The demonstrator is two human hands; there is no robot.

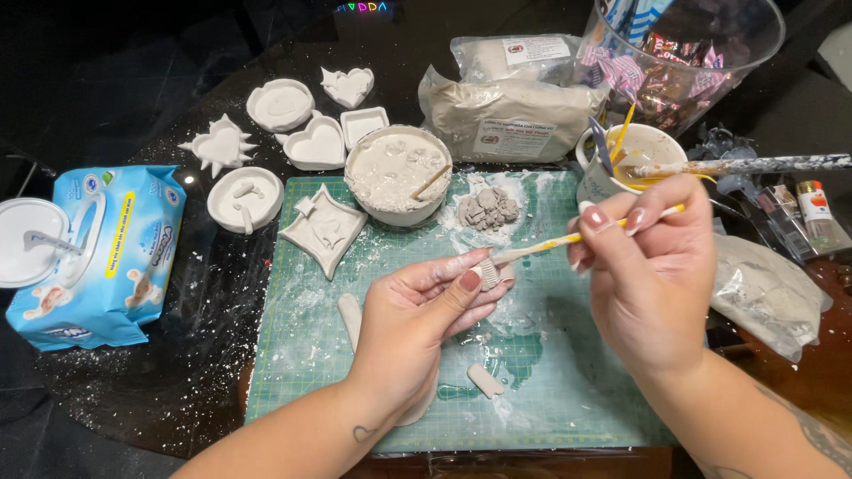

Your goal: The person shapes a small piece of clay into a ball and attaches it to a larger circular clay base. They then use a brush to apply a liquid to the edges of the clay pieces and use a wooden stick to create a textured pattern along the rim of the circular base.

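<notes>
- Head cam view: my left hand (424,306) pinches a small pale clay piece (485,273) between thumb and fingertips, above the green cutting mat (568,390).
- My right hand (652,266) is closed around a thin yellow-handled brush (568,239), pen-style.
- Brush runs nearly level, long axis left to right, bristle end pointing left onto the clay, handle tip up-right toward the white mug of tools (621,164).
- Tip, I'd say: light strokes, keep the piece braced so it doesn't dent or crumble.
</notes>
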